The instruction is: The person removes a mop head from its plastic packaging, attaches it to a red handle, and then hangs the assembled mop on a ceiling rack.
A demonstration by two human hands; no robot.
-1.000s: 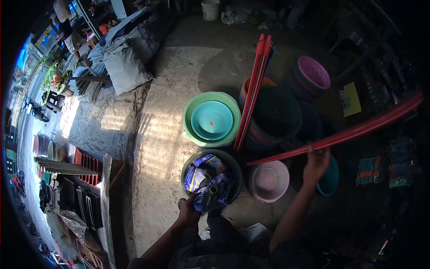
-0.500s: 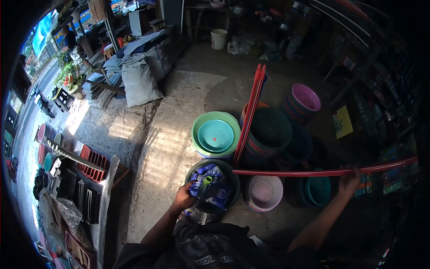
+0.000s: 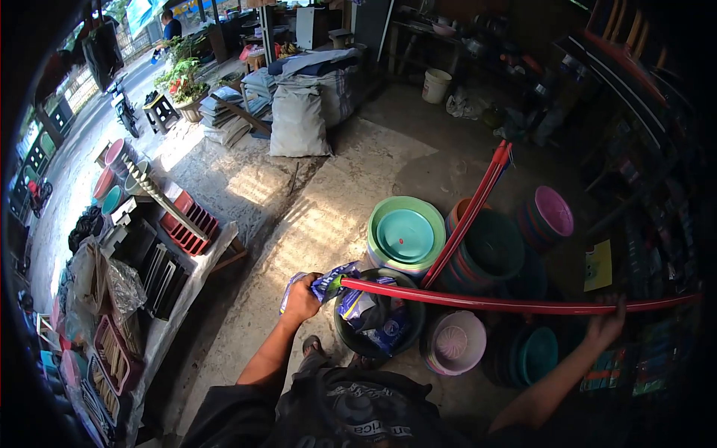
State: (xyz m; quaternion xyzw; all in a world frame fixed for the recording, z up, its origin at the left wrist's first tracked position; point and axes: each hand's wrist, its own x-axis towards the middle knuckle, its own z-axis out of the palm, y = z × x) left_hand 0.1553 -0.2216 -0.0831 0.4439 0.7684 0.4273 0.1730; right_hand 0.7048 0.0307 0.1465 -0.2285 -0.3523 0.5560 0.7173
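My left hand (image 3: pixel 302 299) grips a blue printed plastic packet (image 3: pixel 337 278) with a bright green socket at its side. The near end of a long red pole (image 3: pixel 463 302) meets that socket. Far to the right, my right hand (image 3: pixel 606 322) is closed around the same pole, which lies nearly level in front of my body. Below the packet, a dark bucket (image 3: pixel 344 340) holds more blue printed packets (image 3: pixel 392 328).
More red poles (image 3: pixel 478 201) lean among stacked basins and buckets. A green basin stack (image 3: pixel 428 211) stands ahead, a pink basin (image 3: pixel 469 336) beside the bucket. At left is a goods table with a red rack (image 3: pixel 187 224); white sacks (image 3: pixel 295 119) sit further back.
My left hand has lifted the packet up and left out of the bucket, and the pole's end now meets its green socket. The camera view has turned to the left.
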